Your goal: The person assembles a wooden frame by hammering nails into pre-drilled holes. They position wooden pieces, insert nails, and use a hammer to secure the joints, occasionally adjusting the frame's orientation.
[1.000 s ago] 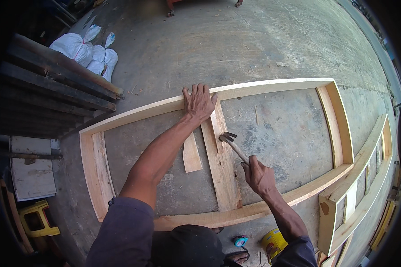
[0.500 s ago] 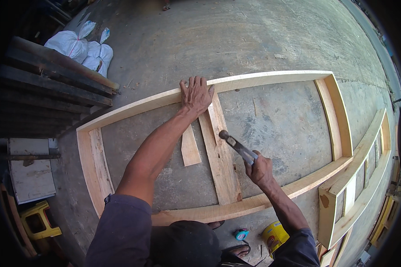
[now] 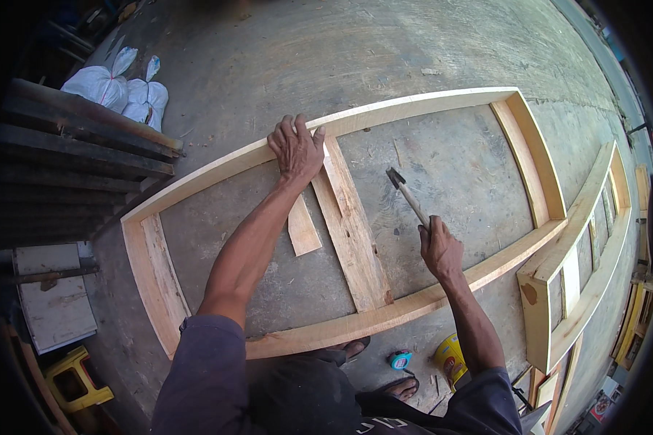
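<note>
Closing around the lower end of a hammer's (image 3: 413, 203) light handle, the right hand (image 3: 441, 248) appears in the head view with its fingers wrapped tight; the dark hammer head points away from the person, over the right-hand opening of a large wooden frame (image 3: 421, 108) and apart from the crossbar (image 3: 355, 254); the left hand (image 3: 297, 148) lies over the top edge of the far rail, beside the crossbar's far end, its fingers slightly spread; whether it pinches the rail, I cannot tell. The frame lies on the concrete floor (image 3: 283, 80), the crossbar dividing it in two; a short wooden offcut (image 3: 305, 235) sits within the left-hand opening, near the crossbar. A second wooden frame (image 3: 537, 319) is to the right; a turquoise tape measure (image 3: 400, 359) and a yellow can (image 3: 451, 355) are near the person's feet; white sacks (image 3: 98, 85) stand at upper left.
</note>
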Available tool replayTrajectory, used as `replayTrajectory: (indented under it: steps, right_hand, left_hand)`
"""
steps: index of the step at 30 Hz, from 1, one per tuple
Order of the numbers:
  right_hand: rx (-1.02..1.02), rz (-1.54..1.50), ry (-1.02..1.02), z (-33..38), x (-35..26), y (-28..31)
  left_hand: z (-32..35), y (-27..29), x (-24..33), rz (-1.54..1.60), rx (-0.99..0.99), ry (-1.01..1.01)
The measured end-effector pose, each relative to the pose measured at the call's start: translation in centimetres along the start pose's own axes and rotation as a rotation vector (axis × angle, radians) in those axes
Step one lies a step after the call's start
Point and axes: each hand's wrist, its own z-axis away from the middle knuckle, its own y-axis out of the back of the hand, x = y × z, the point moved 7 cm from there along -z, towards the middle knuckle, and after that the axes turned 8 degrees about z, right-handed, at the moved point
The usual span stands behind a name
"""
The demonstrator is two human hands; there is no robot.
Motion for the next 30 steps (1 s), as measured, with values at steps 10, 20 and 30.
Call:
replayTrajectory:
  steps: [10, 20, 30]
  right_hand:
    - [0.063, 0.242, -0.114, -0.3, 4.3, 1.3]
    - [-0.081, -0.387, 0.009, 4.1, -5.6, 1.0]
    - [-0.225, -0.331, 0.218, 8.7, -14.2, -0.5]
  left_hand:
    - [18.9, -1.1, -4.0, 0.282, -0.456, 0.759]
    - [20.1, -2.9, -6.9, 0.543, -0.353, 0.887]
    - [22.7, 4.1, 5.4, 1.178, -0.503, 0.925]
